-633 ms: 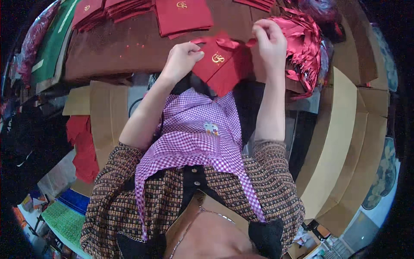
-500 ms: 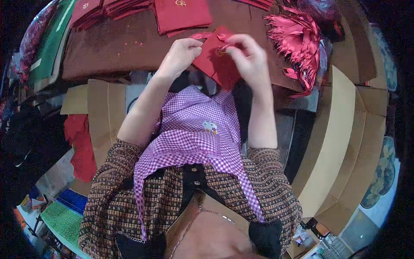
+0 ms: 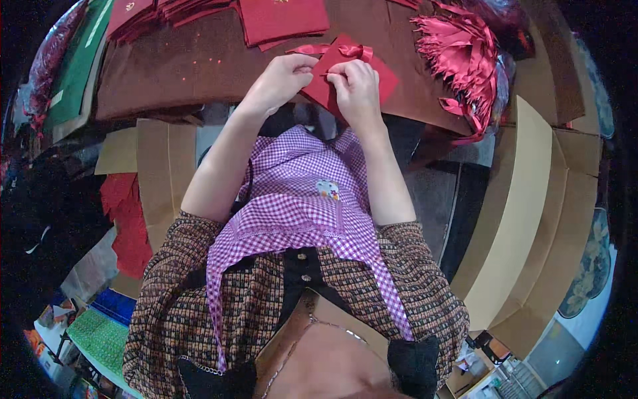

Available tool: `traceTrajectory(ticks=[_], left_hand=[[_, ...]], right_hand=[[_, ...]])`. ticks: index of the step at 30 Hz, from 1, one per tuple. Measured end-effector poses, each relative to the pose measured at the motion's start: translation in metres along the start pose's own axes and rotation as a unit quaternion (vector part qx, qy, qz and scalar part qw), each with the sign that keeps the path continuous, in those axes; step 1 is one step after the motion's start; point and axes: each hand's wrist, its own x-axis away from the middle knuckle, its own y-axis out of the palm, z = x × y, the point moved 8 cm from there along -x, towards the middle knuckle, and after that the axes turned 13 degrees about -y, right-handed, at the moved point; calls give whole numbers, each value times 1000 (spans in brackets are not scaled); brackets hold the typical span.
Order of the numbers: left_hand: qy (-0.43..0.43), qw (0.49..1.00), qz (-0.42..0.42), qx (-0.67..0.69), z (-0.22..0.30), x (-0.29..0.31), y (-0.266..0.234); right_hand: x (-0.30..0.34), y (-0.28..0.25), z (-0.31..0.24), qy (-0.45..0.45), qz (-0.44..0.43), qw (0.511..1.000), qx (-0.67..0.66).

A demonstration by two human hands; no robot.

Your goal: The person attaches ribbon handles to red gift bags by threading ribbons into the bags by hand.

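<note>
A flat red fabric piece (image 3: 387, 81), perhaps a pouch, lies turned cornerwise at the near edge of the brown-covered table. Across its far corner runs a shiny red ribbon (image 3: 355, 51), its tail trailing left. My left hand (image 3: 286, 83) is closed at the left edge of the red piece, thumb and fingers pinching it. Over the middle of the piece, my right hand (image 3: 357, 92) is closed with thumb and forefinger together. A thin dark bit shows at those fingertips, too small to name.
Stacks of red pouches (image 3: 284, 23) with gold marks lie on the far side of the brown cloth (image 3: 153, 80). To the right is a heap of cut red ribbons (image 3: 458, 50). Cardboard flaps (image 3: 512, 219) stand right of me, and red cloth (image 3: 126, 226) hangs at left.
My right hand has moved left and in over the red piece, its fingers drawn together. The piece has turned a little, and its ribbon now shows more. My left hand has barely moved.
</note>
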Motion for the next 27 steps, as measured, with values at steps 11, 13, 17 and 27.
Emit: traceTrajectory(ticks=[11,13,17,27], left_hand=[[18,999,24,14,6,3,-1],[18,998,23,49,5,3,-1],[12,999,29,-19,6,4,1],[12,991,129,-22,4,11,3]], right_hand=[[-5,-1,-15,-33,-11,997,71],[-5,0,-19,-42,-10,996,81],[-6,0,-30,-63,-17,991,121],[5,5,-37,-79,18,985,150]])
